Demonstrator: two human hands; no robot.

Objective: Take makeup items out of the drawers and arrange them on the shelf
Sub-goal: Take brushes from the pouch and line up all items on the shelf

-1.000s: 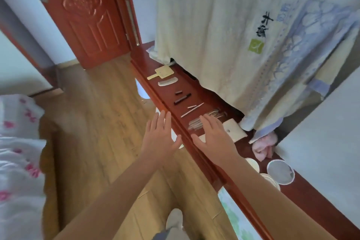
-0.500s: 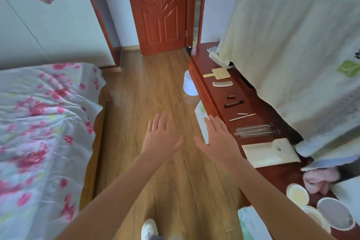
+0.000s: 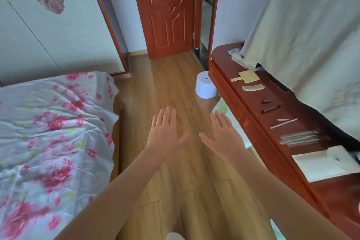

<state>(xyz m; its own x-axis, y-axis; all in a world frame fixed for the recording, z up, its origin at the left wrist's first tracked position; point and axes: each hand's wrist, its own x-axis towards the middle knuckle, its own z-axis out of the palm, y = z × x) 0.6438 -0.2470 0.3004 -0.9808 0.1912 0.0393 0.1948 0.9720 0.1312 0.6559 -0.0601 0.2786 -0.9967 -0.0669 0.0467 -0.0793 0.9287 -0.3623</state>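
Observation:
My left hand (image 3: 164, 132) and my right hand (image 3: 222, 134) are stretched out flat over the wooden floor, palms down, fingers apart, holding nothing. To their right runs the red-brown dresser top (image 3: 253, 103). On it lie a yellow paddle brush (image 3: 246, 77), a pale comb (image 3: 253, 87), two dark sticks (image 3: 270, 108), thin pale sticks (image 3: 284, 123), a bundle of slim brushes (image 3: 300, 138) and a white case (image 3: 323, 163). My right hand is left of the dresser's front edge, apart from it.
A bed with a floral cover (image 3: 48, 132) fills the left. A white upturned bucket (image 3: 205, 85) stands on the floor by the dresser. A cream cloth (image 3: 311, 35) hangs over the dresser's back. A red door (image 3: 165, 15) is straight ahead.
The view has swung left, from the dresser top towards the floor, bed and door. Both hands stayed open and now hover over the floor, no longer over the dresser's edge.

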